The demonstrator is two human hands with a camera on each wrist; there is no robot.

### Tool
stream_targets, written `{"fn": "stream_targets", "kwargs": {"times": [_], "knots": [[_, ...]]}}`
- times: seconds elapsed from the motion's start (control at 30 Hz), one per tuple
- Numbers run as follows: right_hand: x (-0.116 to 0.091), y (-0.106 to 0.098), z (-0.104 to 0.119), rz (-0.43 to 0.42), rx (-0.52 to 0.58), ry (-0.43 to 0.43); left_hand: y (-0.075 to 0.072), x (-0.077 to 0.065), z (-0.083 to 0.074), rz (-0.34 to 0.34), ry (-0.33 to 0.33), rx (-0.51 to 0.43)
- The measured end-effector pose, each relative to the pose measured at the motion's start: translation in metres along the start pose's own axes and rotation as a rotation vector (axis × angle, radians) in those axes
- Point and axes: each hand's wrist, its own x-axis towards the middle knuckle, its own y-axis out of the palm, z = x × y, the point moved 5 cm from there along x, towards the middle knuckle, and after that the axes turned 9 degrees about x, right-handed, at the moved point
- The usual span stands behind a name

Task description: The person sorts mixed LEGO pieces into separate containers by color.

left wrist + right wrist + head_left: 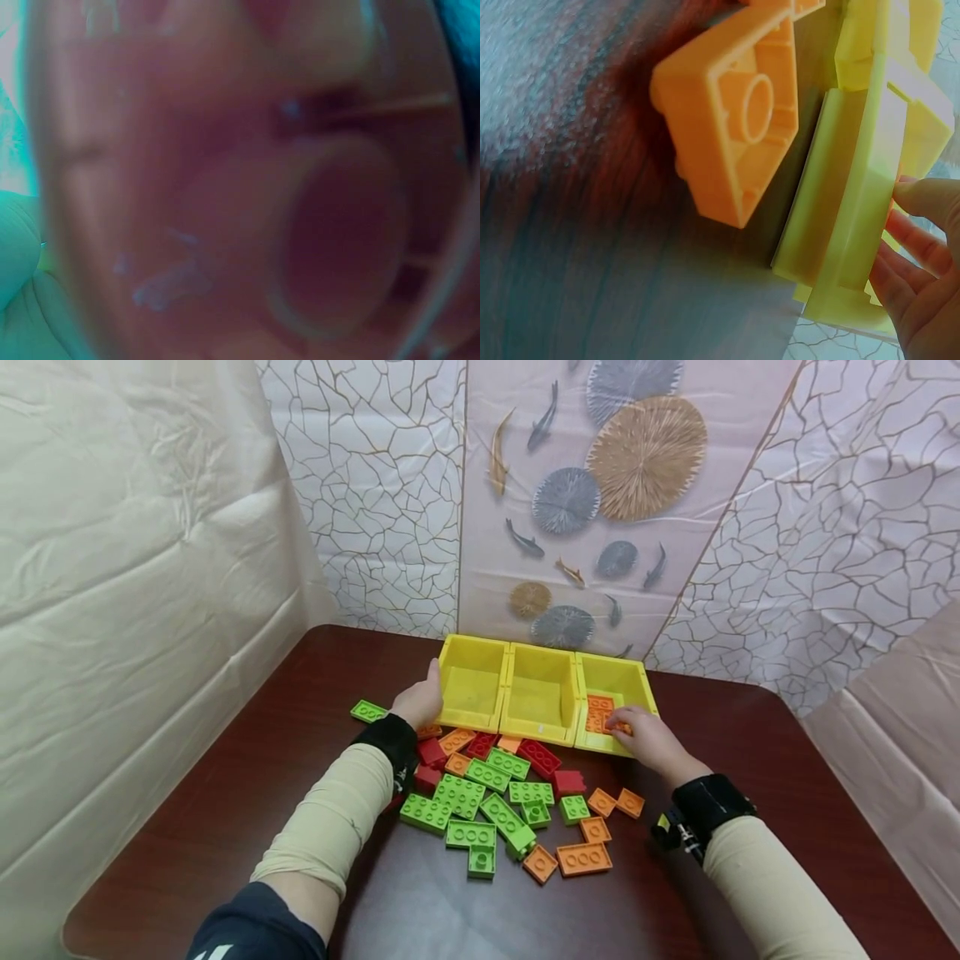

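Note:
A yellow bin (504, 689) with three compartments stands at the back of the table. My right hand (648, 739) reaches into its right compartment, thumb and fingers pinching an orange brick that mostly hides behind them. In the right wrist view that hand (922, 262) reaches over the yellow wall, a sliver of orange between thumb and fingers. Orange bricks (599, 703) lie in this compartment beside the fingertips. My left hand (418, 700) is at the bin's left side, thumb straight up along the wall; its other fingers are hidden. A blurred red brick (225, 187) fills most of the left wrist view.
Green bricks (459, 795), red bricks (539, 758) and orange bricks (583, 859) lie scattered in front of the bin. One green brick (367, 711) lies left of the left hand. Patterned cloth (375, 485) hangs behind the table.

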Motion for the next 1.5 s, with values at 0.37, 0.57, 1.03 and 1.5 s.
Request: {"fn": "stream_targets", "kwargs": {"times": [0.37, 0.57, 1.03, 1.5], "knots": [[-0.007, 0.0, 0.0, 0.006, 0.037, 0.01, 0.0, -0.003, 0.0, -0.005, -0.029, -0.013], [-0.031, -0.009, 0.013, 0.006, 0.058, -0.013, -0.002, -0.004, -0.001, -0.007, -0.014, 0.004], [-0.079, 0.009, 0.009, 0.323, 0.054, 0.082, -0.003, -0.004, -0.002, 0.006, 0.028, 0.015], [-0.075, 0.003, 0.012, 0.291, 0.019, 0.07, -0.001, -0.001, 0.001, 0.016, -0.003, -0.027]]}}
